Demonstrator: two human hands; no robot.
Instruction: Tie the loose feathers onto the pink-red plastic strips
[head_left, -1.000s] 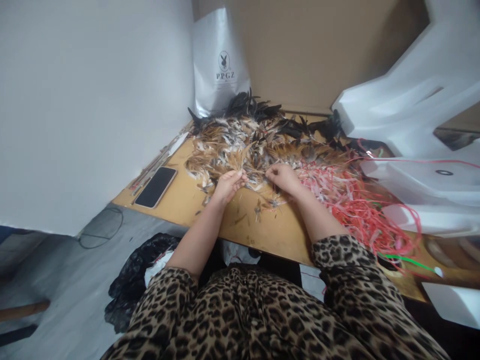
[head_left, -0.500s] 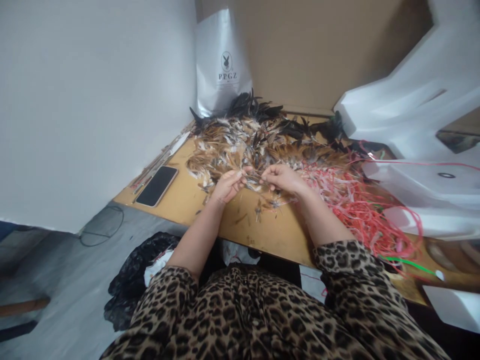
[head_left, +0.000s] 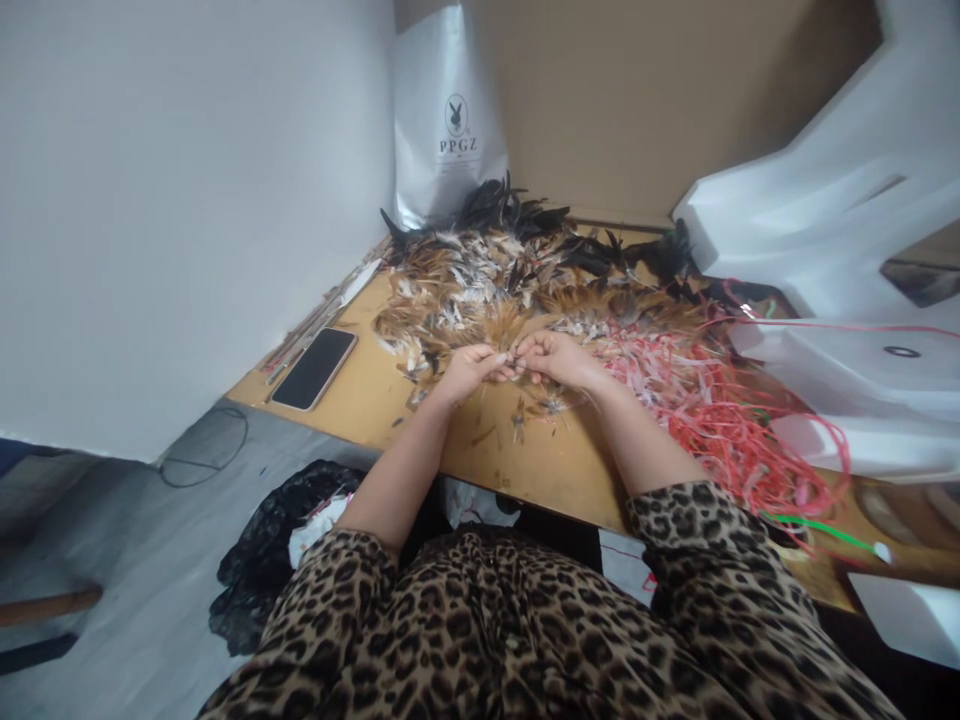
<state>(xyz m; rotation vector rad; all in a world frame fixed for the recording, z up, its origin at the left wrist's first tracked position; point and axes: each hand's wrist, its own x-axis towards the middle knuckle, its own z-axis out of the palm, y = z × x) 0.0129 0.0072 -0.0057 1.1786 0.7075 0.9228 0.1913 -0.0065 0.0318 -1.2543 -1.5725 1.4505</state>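
Feathers [head_left: 517, 290] lie heaped across the far side of the wooden table [head_left: 390, 400], brown, white and black. At the heap's near edge the left hand [head_left: 471, 368] and right hand [head_left: 553, 358] meet fingertip to fingertip, both pinching a small tuft of feathers. A white bag [head_left: 448, 120] stands upright behind the heap; its contents are hidden.

Soft, even daylight fills the scene, brightest on the white wall [head_left: 187, 200] at left, with only faint shadows under the table [head_left: 525, 460] edge. The wide lens bends straight lines near the corners. Fine detail in the feather pile [head_left: 517, 280] is slightly soft.
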